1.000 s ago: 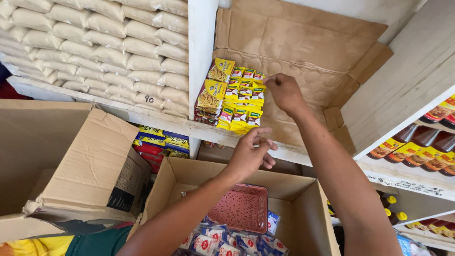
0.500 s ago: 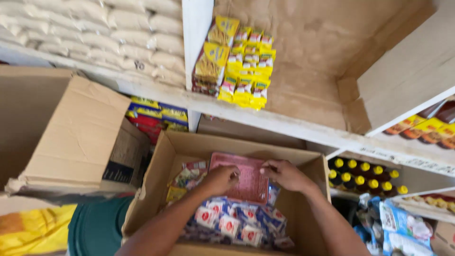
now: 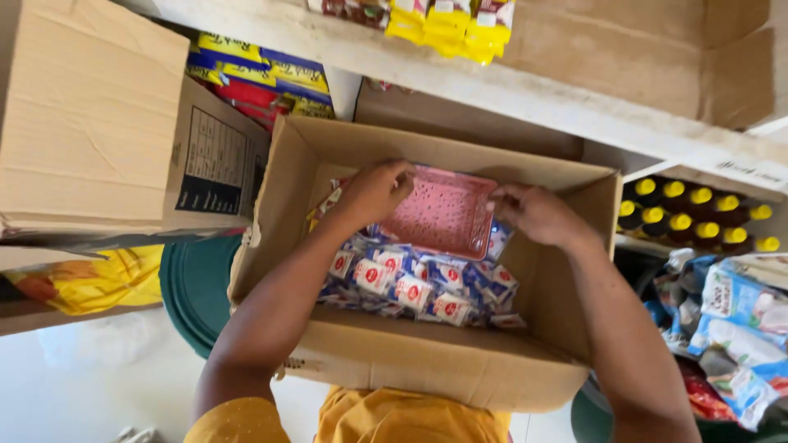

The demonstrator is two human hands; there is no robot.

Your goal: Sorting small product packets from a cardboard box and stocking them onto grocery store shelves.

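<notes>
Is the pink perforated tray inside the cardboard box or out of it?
Inside. The pink tray sits within the box's walls, above the small packets, with the left hand and right hand at its ends.

A white shelf [image 3: 525, 90] carries yellow packets [image 3: 447, 25] and a cardboard sheet [image 3: 624, 49].

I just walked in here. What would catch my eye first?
Most likely the open cardboard box in the middle, where both hands, left hand and right hand, grip a pink perforated tray above a heap of small red, white and blue sachets. To the right, yellow-capped bottles line a low shelf.
</notes>
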